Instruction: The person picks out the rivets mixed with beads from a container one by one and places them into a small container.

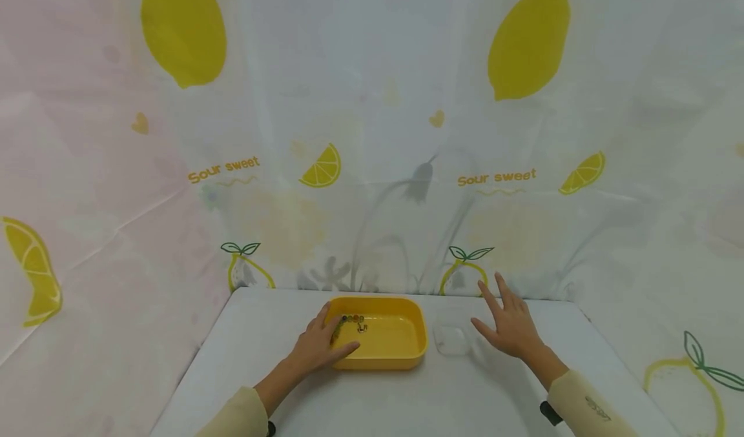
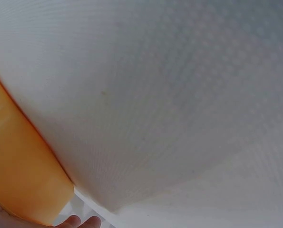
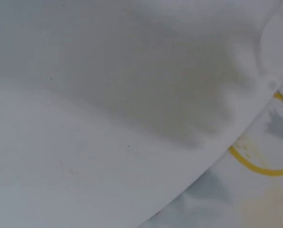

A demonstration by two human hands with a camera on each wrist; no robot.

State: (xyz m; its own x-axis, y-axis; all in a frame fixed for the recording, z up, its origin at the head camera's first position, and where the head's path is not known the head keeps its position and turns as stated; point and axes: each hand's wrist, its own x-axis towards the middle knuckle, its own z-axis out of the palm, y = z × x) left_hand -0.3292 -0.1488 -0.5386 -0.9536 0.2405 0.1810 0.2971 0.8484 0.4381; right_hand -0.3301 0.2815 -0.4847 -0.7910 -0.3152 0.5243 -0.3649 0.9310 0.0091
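Far left, the left hand (image 1: 314,346) is lying over the left side of the yellow tray (image 1: 378,363), fingers spread and fairly straight, thumb pointing across the near-left corner. Not clenching; no bead is showing in a pinch. Left wrist view is showing mostly table, the tray's outer wall and two fingertips past its corner; firm contact, can't tell.

Inside the tray, small beads (image 1: 356,319) are sitting in the left back part, curving close to the fingers; strung or loose, too small to tell. A small dark-and-gold piece (image 1: 362,328) is lying just in front of them.

Right of the tray, a clear container (image 1: 450,340) is standing near it on the white table (image 1: 407,405); contents, can't tell.

Far right, the right hand (image 1: 514,327) is hovering above the table beyond the container, fingers fanned out, released, grasping nothing.

Step in hand is looking like steadying the tray while the right hand is waiting. Next move is probably calling for the right fingers coming inward and closing gently, a fingertip pinch for beads or a light hold on the container.
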